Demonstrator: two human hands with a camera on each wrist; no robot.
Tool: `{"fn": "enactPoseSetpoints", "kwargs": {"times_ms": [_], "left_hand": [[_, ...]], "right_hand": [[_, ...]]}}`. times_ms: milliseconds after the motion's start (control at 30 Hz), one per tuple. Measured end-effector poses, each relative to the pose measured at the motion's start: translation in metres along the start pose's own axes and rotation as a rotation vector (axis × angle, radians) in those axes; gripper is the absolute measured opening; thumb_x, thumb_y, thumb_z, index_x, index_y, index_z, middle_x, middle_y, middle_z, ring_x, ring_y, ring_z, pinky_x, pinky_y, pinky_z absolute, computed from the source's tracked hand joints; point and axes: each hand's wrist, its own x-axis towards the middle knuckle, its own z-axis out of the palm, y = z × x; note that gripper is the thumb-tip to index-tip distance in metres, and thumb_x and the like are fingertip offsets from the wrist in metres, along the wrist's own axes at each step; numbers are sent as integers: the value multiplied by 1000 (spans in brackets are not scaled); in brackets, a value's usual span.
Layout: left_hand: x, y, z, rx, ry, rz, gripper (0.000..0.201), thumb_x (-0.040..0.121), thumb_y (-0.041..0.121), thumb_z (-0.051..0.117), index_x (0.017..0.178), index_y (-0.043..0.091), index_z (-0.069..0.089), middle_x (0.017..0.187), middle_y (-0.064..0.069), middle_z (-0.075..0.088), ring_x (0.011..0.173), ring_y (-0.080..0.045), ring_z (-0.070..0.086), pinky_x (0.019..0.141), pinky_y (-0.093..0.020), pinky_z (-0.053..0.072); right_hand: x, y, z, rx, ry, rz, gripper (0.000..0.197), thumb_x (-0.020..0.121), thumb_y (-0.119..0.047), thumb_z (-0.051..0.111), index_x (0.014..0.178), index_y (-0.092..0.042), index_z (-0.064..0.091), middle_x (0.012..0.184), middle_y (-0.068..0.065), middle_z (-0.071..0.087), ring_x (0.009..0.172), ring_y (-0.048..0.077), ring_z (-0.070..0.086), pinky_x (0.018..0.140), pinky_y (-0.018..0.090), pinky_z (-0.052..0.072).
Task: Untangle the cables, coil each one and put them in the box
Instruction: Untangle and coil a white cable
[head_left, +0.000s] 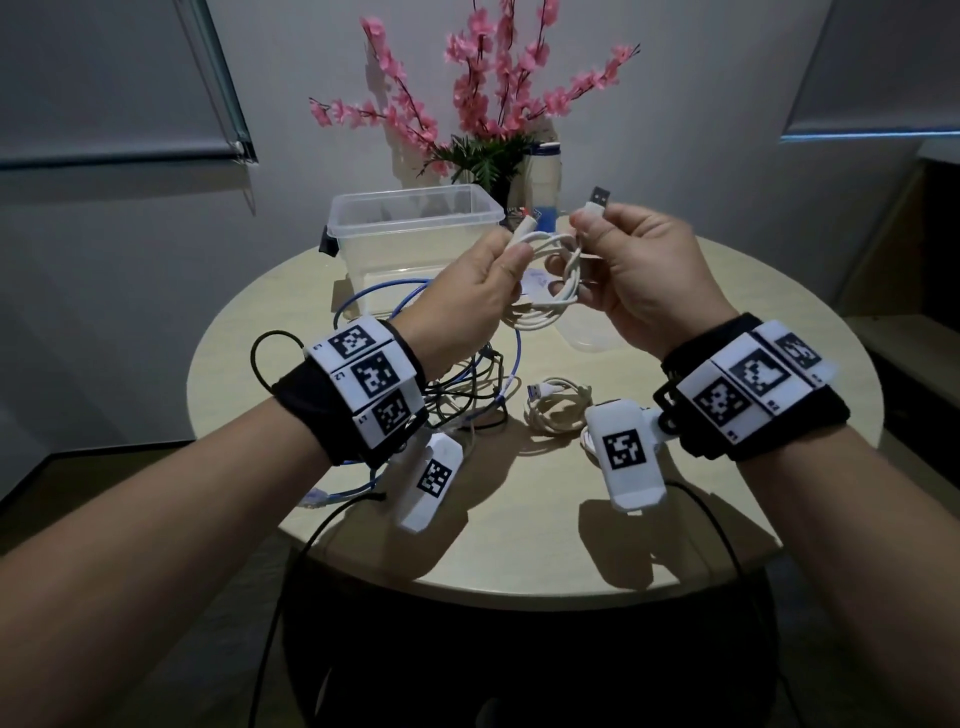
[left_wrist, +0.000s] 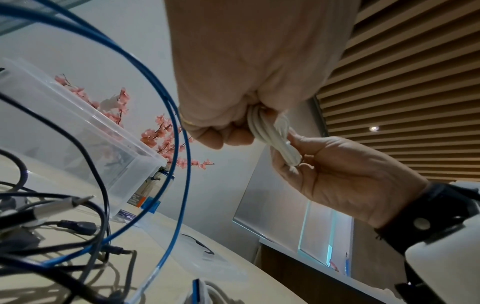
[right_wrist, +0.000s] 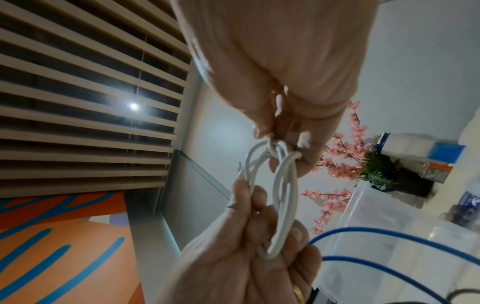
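I'm working w/ both hands raised over the middle of the desk (head_left: 649, 545). Near edge first: one white cable (head_left: 558, 410) is lying already coiled, USB end poking out, just beside my right wrist cam. That one looks done but isn't boxed yet.

Left side of the desk: the blue cable (head_left: 374, 301) & black cables (head_left: 467, 395) are sitting in one tangled heap, loops crossing each other. Prob the biggest chunk of work left.

Above that, I'm holding the 2nd white cable (head_left: 550, 275), mostly wound into a small bundle. My left hand (head_left: 467, 296) is pinching the loops & one plug end btwn thumb and fingers; my right hand (head_left: 644, 275) is gripping the USB end, plug sticking up, w/ lower fingers hooked thru the coil. Looks like I'm finishing the wrap.

Farther back, the clear box (head_left: 415, 234) is standing open near the far edge; as far as I can tell no cables inside yet. Its lid (head_left: 587, 332) seems to be lying flat below my right hand. Behind the box: pink flowers (head_left: 483, 88) & a bottle (head_left: 545, 182), not in the way. The blue loops are arching up right in front of the box, so they could snag on the drop-in.
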Motion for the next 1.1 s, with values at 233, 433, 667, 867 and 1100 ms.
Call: {"fn": "enactPoseSetpoints", "kwargs": {"times_ms": [233,433,667,867,1100], "left_hand": [[1,0,0,-153,-11,-19,13,102,8,35,108,8,45,72,1,42,61,-4,40,60,-17,37],[1,0,5,-191,-19,-97,15,102,11,36,96,19,47,76,2,47,65,-7,42,57,-17,39],[3,2,9,-288,22,-158,18,104,19,31,96,13,47,76,2,41,66,-9,36,59,-20,33],[0,1,11,-302,-5,-131,25,104,18,31,84,20,46,73,2,39,63,-7,35,53,-14,35],[6,-10,8,-124,83,-150,17,95,36,38,88,24,47,73,3,45,66,-13,40,64,-33,35]], "right_hand": [[1,3,-1,7,70,20,10,89,-2,61,94,1,53,68,16,64,54,23,63,53,33,56],[-2,2,-1,-138,52,10,8,90,0,59,96,4,63,71,13,62,59,21,59,57,31,53],[-5,3,1,-144,-8,0,12,92,0,55,95,-5,66,74,8,63,60,19,58,55,29,52],[-3,5,1,-277,-43,-5,21,94,2,49,108,1,65,76,10,63,54,11,57,52,24,48],[-9,9,0,-361,-152,-61,22,86,1,65,108,-1,68,72,6,61,56,9,51,51,18,41]]}}
